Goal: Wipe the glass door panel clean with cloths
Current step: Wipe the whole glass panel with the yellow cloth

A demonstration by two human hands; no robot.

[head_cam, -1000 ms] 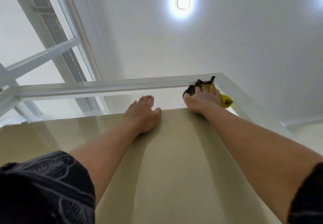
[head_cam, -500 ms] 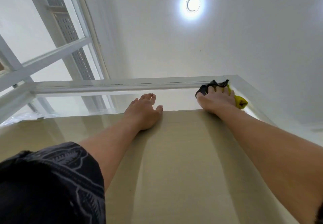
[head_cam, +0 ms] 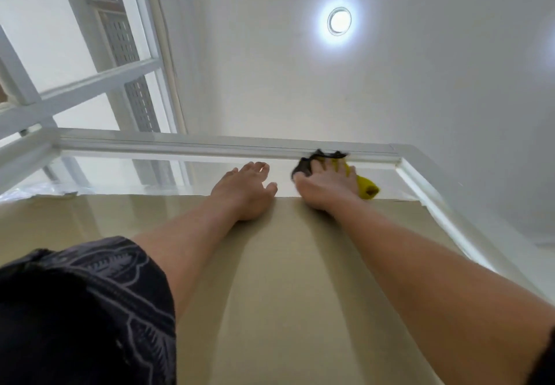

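Presses black cloth point(head_cam: 304, 166) and yellow cloth point(head_cam: 367, 189) against glass point(head_cam: 144, 174) with right hand point(head_cam: 326, 188), fingers spread flat over both, just under top rail point(head_cam: 210, 145) near its right corner. Rests left hand point(head_cam: 244, 192) flat on glass just beside right hand, fingers straight, holding nothing. Heels of both hands overlapping top edge of beige sheet point(head_cam: 285, 279) across lower glass.

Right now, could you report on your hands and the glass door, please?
Left hand flat on clear glass door panel, holding nothing. Right hand presses yellow cloth and black cloth to glass. White top frame rail just above.
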